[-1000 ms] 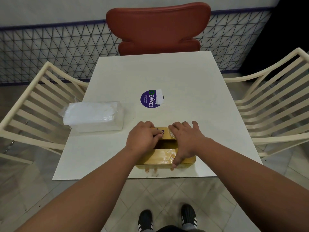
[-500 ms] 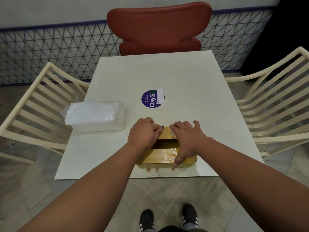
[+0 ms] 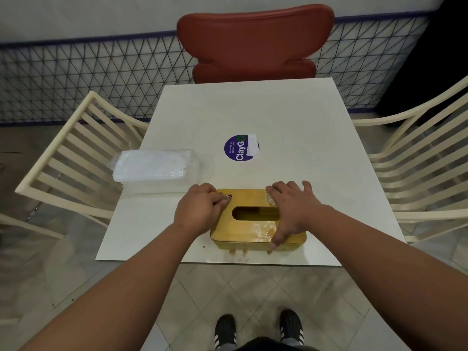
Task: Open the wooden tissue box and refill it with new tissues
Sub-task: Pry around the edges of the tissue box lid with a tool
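1. While both hands sit on it, the wooden tissue box [image 3: 255, 224] lies flat near the lower edge of the white table [image 3: 278, 117], just below the middle of the frame, with its oval slot facing up and dark inside.
2. At the box's left end, the left hand [image 3: 200, 211] has its fingers curled over the top edge, gripping that end.
3. On the box's right end, the right hand [image 3: 291, 211] grasps the lid, fingers spread across the far edge and thumb hooked over the near edge.
4. Left of the box and a little higher in the frame, the pack of new tissues [image 3: 154, 168] lies in clear plastic wrap, near the table's left edge and apart from the box.
5. Above the box, toward the table's middle, is a round purple sticker [image 3: 239, 148] reading "ClayG", partly covered by a white strip.
6. Along the top of the frame stands a red chair [image 3: 253, 41]; cream slatted chairs [image 3: 76, 160] flank the table left and right.
7. At the bottom, black shoes [image 3: 225, 330] with white stripes stand on the tiled floor.
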The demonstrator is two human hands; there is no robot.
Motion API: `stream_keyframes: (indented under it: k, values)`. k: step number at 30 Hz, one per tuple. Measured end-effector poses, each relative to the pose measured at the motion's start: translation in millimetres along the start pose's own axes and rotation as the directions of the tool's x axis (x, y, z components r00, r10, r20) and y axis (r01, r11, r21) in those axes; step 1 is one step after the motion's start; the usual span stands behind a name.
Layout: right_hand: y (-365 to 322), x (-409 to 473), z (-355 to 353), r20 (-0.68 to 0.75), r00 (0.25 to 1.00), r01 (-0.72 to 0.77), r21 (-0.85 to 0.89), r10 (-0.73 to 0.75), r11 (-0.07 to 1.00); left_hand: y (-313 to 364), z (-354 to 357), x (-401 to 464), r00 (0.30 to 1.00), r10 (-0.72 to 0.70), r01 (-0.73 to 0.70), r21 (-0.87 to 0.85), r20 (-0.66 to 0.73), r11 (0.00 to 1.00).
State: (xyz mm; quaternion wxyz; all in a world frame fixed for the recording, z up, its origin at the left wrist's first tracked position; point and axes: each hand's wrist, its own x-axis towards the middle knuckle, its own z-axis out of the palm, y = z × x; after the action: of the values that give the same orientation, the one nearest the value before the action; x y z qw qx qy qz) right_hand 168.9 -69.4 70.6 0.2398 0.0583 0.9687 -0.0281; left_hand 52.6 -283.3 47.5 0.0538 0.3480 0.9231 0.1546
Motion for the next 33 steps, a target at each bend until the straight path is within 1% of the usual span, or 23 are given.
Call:
stream_keyframes:
  k: [2,4,6,7,9,11,13,14,17,18,19,21,22,24,28,31,33]
  values:
    - [0.2,0.1,0.0,-0.002,1.000,0.003,-0.008,-0.003,1.000,-1.2,1.0,-12.6,1.000,0.027,-0.027,-0.017,-0.004,0.999]
    - [0.7,0.4,0.0,-0.002,1.000,0.007,-0.016,-0.007,1.000,-0.1,5.4,-35.9,0.993,0.112,-0.113,-0.036,-0.031,0.993]
    - [2.0,0.9,0.6,-0.004,1.000,0.014,-0.030,-0.014,0.999,0.2,9.1,-54.2,0.981,0.191,-0.192,-0.040,-0.018,0.981]
    - [2.9,1.4,0.9,-0.004,1.000,0.018,-0.033,-0.018,0.999,-0.4,9.5,-56.8,0.979,0.204,-0.204,-0.040,-0.003,0.978]
    - [4.3,1.4,1.4,0.000,1.000,0.023,-0.025,-0.023,0.999,-2.9,6.4,-51.9,0.987,0.162,-0.162,-0.042,-0.002,0.986]
    - [4.7,1.4,2.7,-0.006,1.000,0.026,-0.023,-0.027,0.999,-7.3,3.2,-46.5,0.996,0.080,-0.082,-0.037,-0.049,0.996]
    - [4.1,1.3,3.9,-0.011,1.000,0.028,-0.024,-0.028,0.999,-6.7,3.9,-49.8,0.996,0.043,-0.046,-0.032,-0.082,0.998]
    - [4.2,1.5,4.5,-0.016,1.000,0.027,-0.024,-0.027,0.999,-3.4,5.7,-54.2,0.995,0.063,-0.066,-0.028,-0.081,0.997]
    - [5.7,1.3,6.3,-0.027,0.999,0.020,-0.008,-0.020,1.000,9.4,10.3,-65.8,0.981,0.191,-0.191,0.007,-0.041,0.982]
    - [6.3,0.9,6.8,-0.031,0.999,0.019,-0.007,-0.019,1.000,9.7,10.3,-65.9,0.978,0.202,-0.202,0.022,-0.047,0.979]
    - [6.6,0.5,7.6,-0.033,0.999,0.018,-0.007,-0.018,1.000,8.2,9.3,-64.9,0.982,0.179,-0.178,0.024,-0.061,0.984]
    - [6.0,0.1,8.8,-0.036,0.999,0.015,-0.010,-0.015,1.000,3.7,6.6,-63.6,0.992,0.079,-0.080,-0.006,-0.094,0.997]
    - [5.2,0.4,8.7,-0.035,0.999,0.011,-0.012,-0.012,1.000,4.2,6.7,-64.3,0.993,0.051,-0.053,-0.012,-0.105,0.999]
    - [2.8,2.0,7.1,-0.028,1.000,0.002,-0.015,-0.002,1.000,16.4,10.5,-66.2,0.990,0.079,-0.078,0.008,-0.114,0.997]
    - [-0.5,3.0,6.6,-0.036,0.999,-0.015,-0.024,0.014,1.000,60.8,20.4,-56.1,0.988,0.154,-0.154,-0.006,0.001,0.988]
    - [1.2,-0.3,9.1,-0.038,0.999,-0.013,0.029,0.014,0.999,67.2,20.4,-48.5,0.988,0.150,-0.151,0.023,0.021,0.988]
    - [5.8,-4.8,10.1,-0.030,1.000,-0.005,0.052,0.007,0.999,57.8,17.1,-50.0,0.995,0.102,-0.103,0.029,0.021,0.994]
